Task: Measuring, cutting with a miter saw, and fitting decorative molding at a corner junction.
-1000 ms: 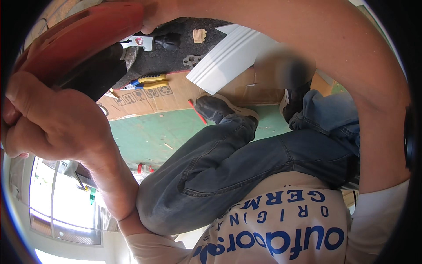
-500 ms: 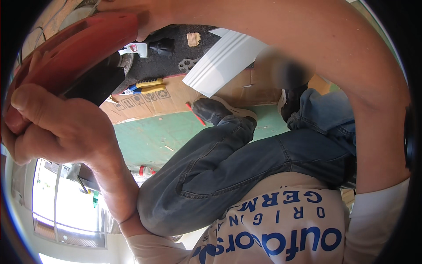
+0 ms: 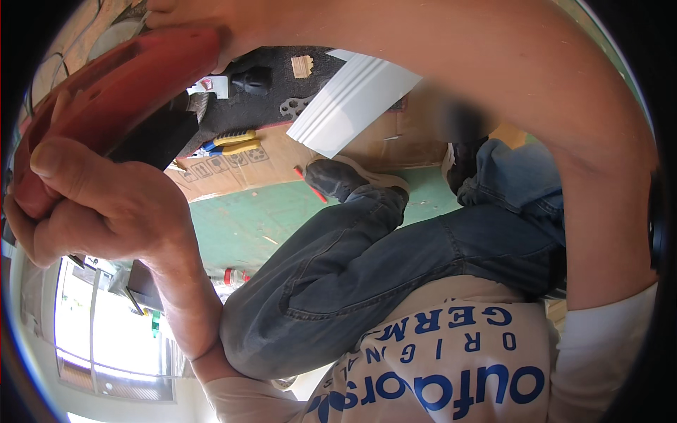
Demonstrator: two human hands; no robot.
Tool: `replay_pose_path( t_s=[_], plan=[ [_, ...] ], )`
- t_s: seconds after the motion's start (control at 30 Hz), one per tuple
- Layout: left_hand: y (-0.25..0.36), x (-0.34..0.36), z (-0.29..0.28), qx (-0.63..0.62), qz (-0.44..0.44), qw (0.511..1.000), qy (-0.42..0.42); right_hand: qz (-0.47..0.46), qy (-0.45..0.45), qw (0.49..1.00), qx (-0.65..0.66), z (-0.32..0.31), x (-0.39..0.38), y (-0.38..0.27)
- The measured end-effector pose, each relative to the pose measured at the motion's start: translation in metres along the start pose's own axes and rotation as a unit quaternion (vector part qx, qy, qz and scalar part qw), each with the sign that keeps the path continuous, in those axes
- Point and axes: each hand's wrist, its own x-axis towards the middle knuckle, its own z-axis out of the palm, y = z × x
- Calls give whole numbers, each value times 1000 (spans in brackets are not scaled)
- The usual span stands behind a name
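Observation:
A large red and black power tool (image 3: pixel 134 84), its exact kind not clear, fills the upper left. My left hand (image 3: pixel 106 201) is closed round its near end, thumb lying along the red housing. At its far end my right hand (image 3: pixel 201 25) grips the housing, with the fingers partly cut off by the top edge. The right forearm arches across the top of the view. Beside the tool's black underside, a curved metal part (image 3: pixel 199 106) shows. Whatever the tool touches is hidden.
A white grooved strip (image 3: pixel 356 102) lies across cardboard (image 3: pixel 275 137) and a dark mat. Around it are yellow-and-blue pliers (image 3: pixel 233 142), a wood piece (image 3: pixel 302 67), a holed metal plate (image 3: pixel 293 107) and a red pencil-like stick (image 3: pixel 310 185). My shoe (image 3: pixel 338 180) rests on the green floor.
The tool and left hand sit slightly farther right and lower in the picture, while the floor things have shifted slightly left. Both hands keep their grip.

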Motion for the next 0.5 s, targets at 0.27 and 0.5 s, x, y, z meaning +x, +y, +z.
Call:
replay_pose_path(
  t_s=[0.27,0.5],
  plan=[
    [15,-5,13,11,48,998,25,-8,-14,1000,-24,-6,-7,0],
    [12,-4,18,-30,74,996,28,-12,-19,999,-48,-2,-4,0]
  ],
)
